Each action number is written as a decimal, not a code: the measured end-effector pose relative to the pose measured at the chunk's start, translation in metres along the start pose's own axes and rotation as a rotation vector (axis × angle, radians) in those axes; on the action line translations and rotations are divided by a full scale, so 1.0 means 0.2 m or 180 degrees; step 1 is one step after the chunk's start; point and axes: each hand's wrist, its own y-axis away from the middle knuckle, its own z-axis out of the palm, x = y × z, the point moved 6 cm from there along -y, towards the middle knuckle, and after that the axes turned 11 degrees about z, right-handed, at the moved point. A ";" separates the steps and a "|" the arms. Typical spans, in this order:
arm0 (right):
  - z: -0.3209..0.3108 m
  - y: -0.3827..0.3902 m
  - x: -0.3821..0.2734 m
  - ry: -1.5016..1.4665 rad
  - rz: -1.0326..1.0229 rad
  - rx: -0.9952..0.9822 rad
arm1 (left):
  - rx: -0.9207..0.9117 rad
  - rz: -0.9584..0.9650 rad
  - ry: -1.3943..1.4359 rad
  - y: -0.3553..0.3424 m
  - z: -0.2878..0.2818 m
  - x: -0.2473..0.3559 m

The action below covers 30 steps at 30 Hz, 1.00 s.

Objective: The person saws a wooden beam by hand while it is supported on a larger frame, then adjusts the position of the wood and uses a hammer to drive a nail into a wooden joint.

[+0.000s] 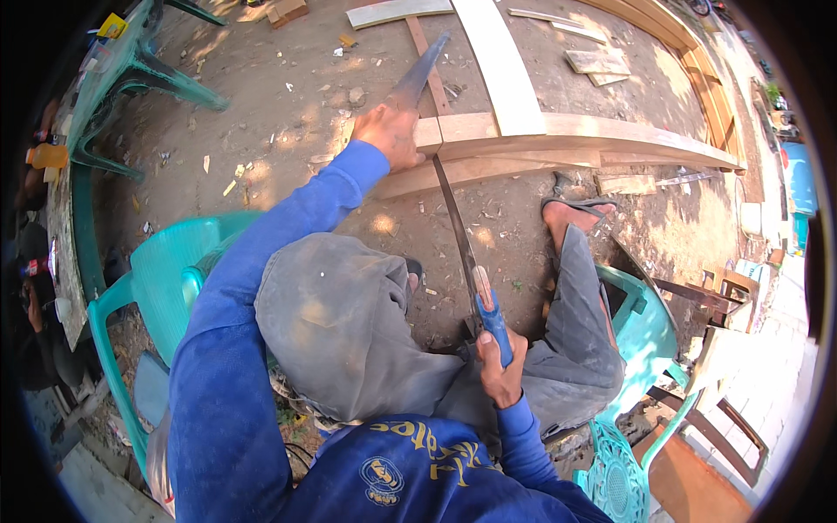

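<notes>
My right hand [501, 370] is wrapped round the blue handle of a handsaw [457, 213]. Its long narrow blade slants away from me, and its far end meets a wooden beam [602, 132] near the beam's left end. A dark line crosses the top of the beam there. My left hand [390, 135] grips that left end, just left of the blade; its fingertips are partly hidden. Beyond this hand a blue-grey tapering thing [421, 74] points away; its kind I cannot make out. A pale board [499, 65] lies with its near end on the beam.
Green plastic chairs stand at left [166, 270] and right [641, 327]. A green table [148, 74] is at the far left. Wood offcuts [597, 63] and a long timber frame [711, 96] lie on the dirt ground. My sandalled foot [575, 212] rests below the beam.
</notes>
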 end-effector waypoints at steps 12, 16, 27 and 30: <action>0.27 -0.61 0.47 -0.0014 -0.1154 0.0445 | -0.0011 -0.0026 -0.0183 -0.02 0.03 -0.01; 0.28 -0.61 0.45 -0.0061 -0.1370 0.0461 | 0.0173 0.0142 -0.0015 -0.04 -0.02 0.02; -0.05 0.20 -0.12 0.0167 -0.0022 0.0256 | 0.0038 -0.0044 -0.0020 -0.01 0.02 0.02; 0.10 -0.21 -0.21 0.0228 -0.0092 0.0373 | -0.0030 -0.0038 -0.0071 -0.02 0.00 0.01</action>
